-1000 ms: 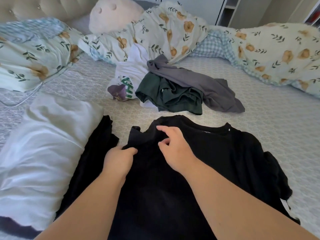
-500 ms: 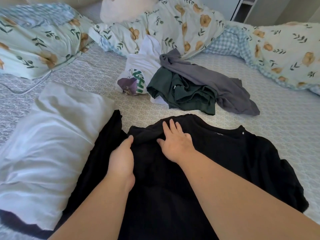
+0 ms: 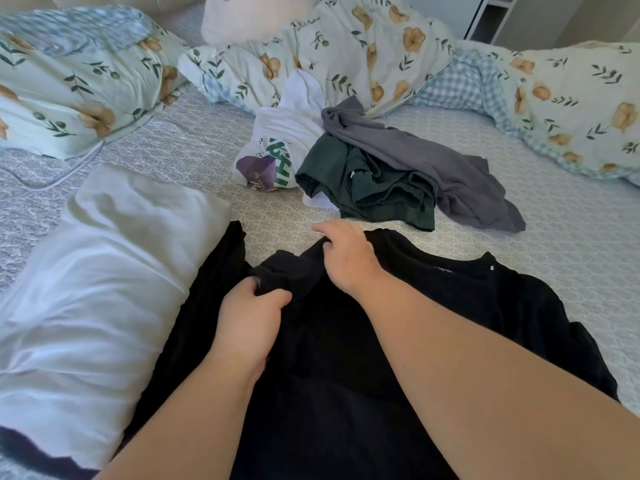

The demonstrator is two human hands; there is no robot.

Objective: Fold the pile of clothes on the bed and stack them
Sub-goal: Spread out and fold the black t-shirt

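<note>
We've got the black shirt (image 3: 398, 341) flat on the bed (image 3: 554, 237), right in front of us, collar away. Left hand (image 3: 251, 318) grip: fingers curled tight round a bunched fold at the shirt's left shoulder. Right hand (image 3: 346, 258) grip: fingers bent, pinching the shoulder edge just beyond. Unfolded pile sits further up the bed: green garment (image 3: 374, 181), grey garment (image 3: 433, 161) draped over it, white printed shirt (image 3: 287, 133) beside. White folded fabric (image 3: 97, 271) lies left, touching another black piece (image 3: 207, 289).
</note>
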